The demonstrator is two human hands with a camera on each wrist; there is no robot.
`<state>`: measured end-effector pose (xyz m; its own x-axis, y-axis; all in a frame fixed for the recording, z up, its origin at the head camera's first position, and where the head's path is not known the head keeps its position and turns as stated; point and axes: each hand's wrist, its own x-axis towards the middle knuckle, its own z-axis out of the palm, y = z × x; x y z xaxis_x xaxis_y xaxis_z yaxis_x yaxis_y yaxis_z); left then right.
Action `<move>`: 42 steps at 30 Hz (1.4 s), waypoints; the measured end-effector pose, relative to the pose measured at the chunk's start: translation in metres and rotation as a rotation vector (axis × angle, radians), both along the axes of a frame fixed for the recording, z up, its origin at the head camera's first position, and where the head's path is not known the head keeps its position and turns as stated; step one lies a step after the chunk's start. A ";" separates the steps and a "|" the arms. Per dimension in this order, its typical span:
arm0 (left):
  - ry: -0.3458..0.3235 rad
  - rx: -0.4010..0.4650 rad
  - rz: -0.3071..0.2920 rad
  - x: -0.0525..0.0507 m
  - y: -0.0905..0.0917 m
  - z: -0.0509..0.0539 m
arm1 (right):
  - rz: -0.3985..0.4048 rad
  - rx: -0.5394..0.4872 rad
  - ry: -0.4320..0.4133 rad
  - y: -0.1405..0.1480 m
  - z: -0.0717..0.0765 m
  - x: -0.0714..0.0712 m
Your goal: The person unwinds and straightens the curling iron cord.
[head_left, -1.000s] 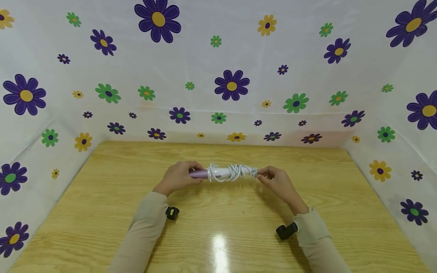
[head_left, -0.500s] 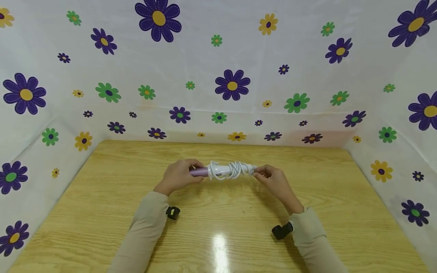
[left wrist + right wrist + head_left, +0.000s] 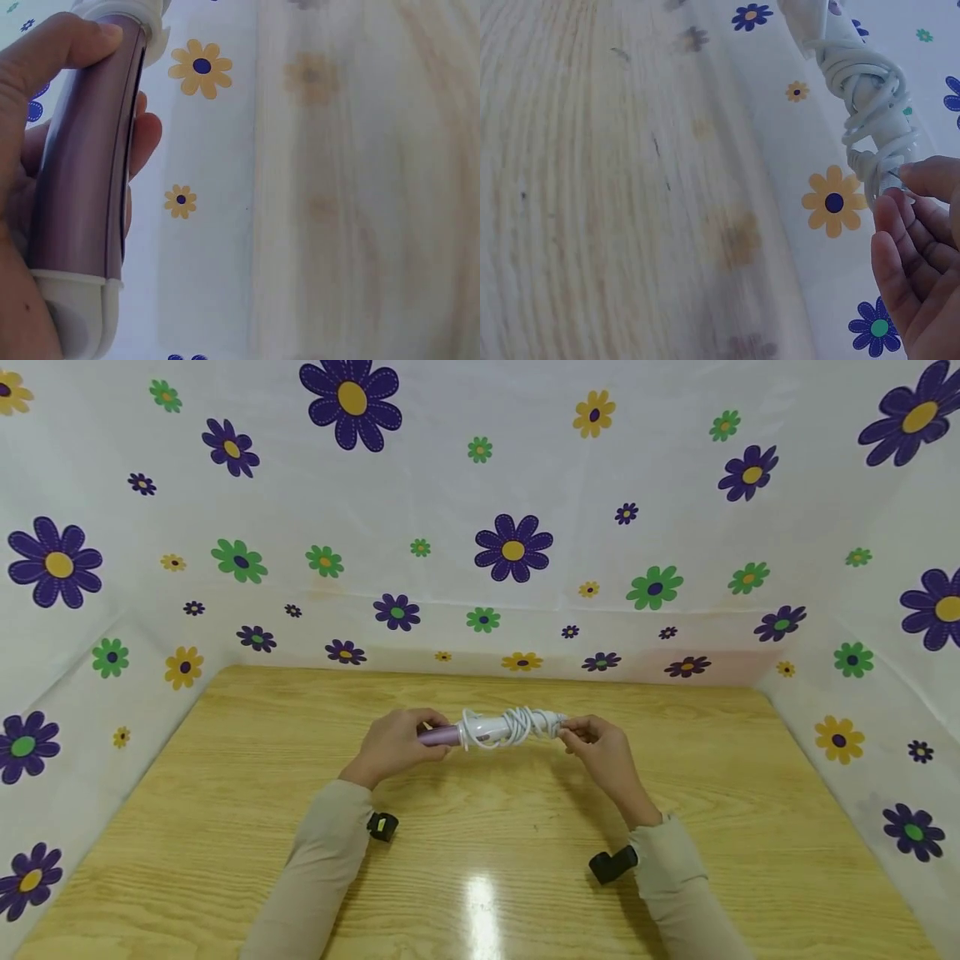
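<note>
A wand-shaped device with a purple barrel and a white handle is held crosswise above the table. White cord is wound in several loops round the handle. The left hand grips the purple barrel; in the left wrist view the thumb lies along the barrel near its white collar, fingers curled behind. At the cord-wrapped end, the right hand pinches the tip between thumb and fingers. The right wrist view shows that hand at the last turns of cord.
Below is a wooden table with a bright light reflection near its front. White cloth printed with purple, green and yellow flowers stands at the back and both sides. Each wrist carries a black device, the left and the right.
The right hand has shifted slightly left and up, and the wrapped end of the device is a little higher. The left hand keeps its grip almost in place.
</note>
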<state>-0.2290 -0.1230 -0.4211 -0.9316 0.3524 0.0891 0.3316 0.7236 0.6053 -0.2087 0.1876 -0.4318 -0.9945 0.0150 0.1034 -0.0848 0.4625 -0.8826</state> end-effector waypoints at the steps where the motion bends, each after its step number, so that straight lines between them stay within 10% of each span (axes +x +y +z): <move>1: -0.001 0.003 -0.001 0.000 0.001 0.000 | 0.001 -0.001 -0.003 0.000 0.000 0.000; 42: -0.071 0.068 -0.030 0.005 -0.006 0.002 | 0.075 -0.240 -0.071 0.009 -0.015 0.003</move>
